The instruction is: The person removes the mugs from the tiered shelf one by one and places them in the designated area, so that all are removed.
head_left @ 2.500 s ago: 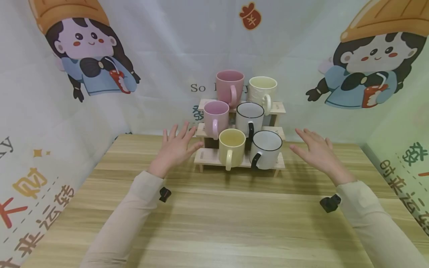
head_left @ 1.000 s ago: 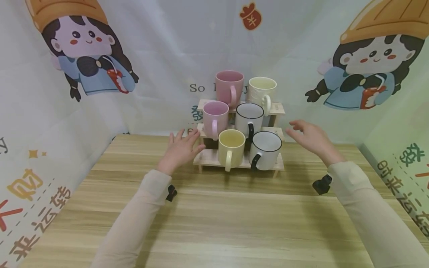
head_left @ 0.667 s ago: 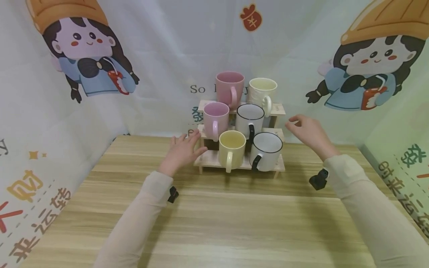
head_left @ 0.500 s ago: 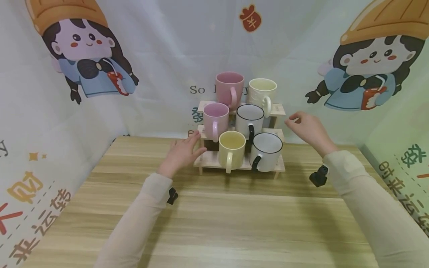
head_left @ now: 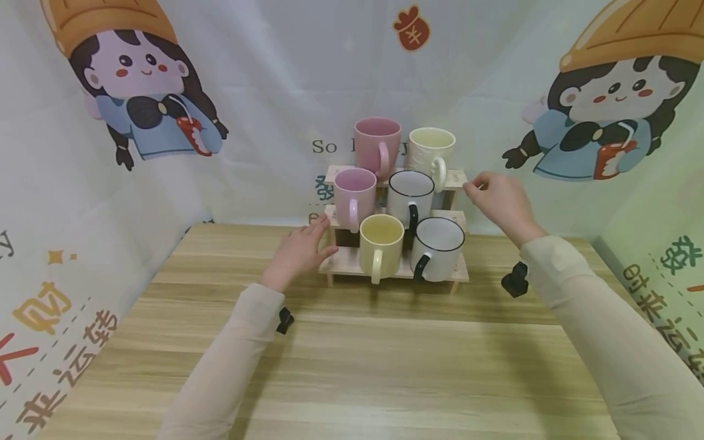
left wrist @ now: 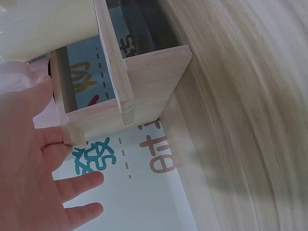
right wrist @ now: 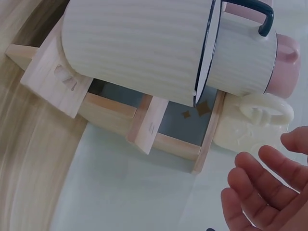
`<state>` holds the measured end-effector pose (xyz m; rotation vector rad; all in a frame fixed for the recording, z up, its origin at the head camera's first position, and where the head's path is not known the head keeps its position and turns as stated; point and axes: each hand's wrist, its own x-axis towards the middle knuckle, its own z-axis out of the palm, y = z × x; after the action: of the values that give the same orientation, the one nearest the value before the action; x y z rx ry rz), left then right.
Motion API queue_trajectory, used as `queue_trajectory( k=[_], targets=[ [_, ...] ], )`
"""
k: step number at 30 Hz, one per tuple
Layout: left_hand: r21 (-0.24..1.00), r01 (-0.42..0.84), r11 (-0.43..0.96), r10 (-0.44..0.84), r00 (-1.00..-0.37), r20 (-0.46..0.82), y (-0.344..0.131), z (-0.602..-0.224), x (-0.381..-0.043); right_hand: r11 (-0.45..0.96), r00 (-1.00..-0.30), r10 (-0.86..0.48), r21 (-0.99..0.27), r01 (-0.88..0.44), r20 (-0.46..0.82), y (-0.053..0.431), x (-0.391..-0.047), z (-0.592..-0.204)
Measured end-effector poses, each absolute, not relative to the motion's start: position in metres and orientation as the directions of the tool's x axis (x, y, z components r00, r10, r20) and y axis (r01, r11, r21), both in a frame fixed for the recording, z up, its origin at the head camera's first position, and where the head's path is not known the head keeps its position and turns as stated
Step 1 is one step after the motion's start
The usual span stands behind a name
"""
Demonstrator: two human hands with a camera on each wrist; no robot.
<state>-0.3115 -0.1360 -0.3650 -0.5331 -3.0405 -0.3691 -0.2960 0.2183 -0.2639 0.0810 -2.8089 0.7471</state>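
Stepped wooden rack (head_left: 342, 264), ribbed white mug (right wrist: 134, 45), left grip (head_left: 297, 250) spread, right grip (head_left: 505, 203) loosely curved, both empty.

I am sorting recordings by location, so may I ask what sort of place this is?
Probably a staged recording corner: printed cartoon cloth hangs behind a wooden table, where a tiered rack displays six mugs.
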Motion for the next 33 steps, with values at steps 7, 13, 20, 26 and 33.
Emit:
queue_trajectory(
  k=[7,13,20,26,33],
  targets=[
    [0.237,0.332,0.913,0.327,-0.943,0.059,-0.135,-0.362,-0.312,0.862,-0.964,0.019,-0.492,-0.119,0.267,0.213,-0.303,-0.262],
    [0.246,0.344,0.906,0.335,-0.939,0.077,-0.136,-0.361,-0.311,0.866,-0.948,0.021,-0.479,-0.141,0.316,0.210,-0.310,-0.264],
    [0.229,0.342,0.911,0.335,-0.940,0.069,-0.134,-0.364,-0.315,0.873,-0.934,0.016,-0.460,-0.160,0.356,0.209,-0.314,-0.259],
    [0.217,0.333,0.918,0.326,-0.943,0.069,-0.133,-0.364,-0.316,0.872,-0.939,0.024,-0.467,-0.149,0.344,0.207,-0.319,-0.252],
    [0.212,0.326,0.921,0.321,-0.945,0.059,-0.135,-0.363,-0.314,0.849,-0.949,0.042,-0.512,-0.131,0.312,0.203,-0.325,-0.248]
  ],
)
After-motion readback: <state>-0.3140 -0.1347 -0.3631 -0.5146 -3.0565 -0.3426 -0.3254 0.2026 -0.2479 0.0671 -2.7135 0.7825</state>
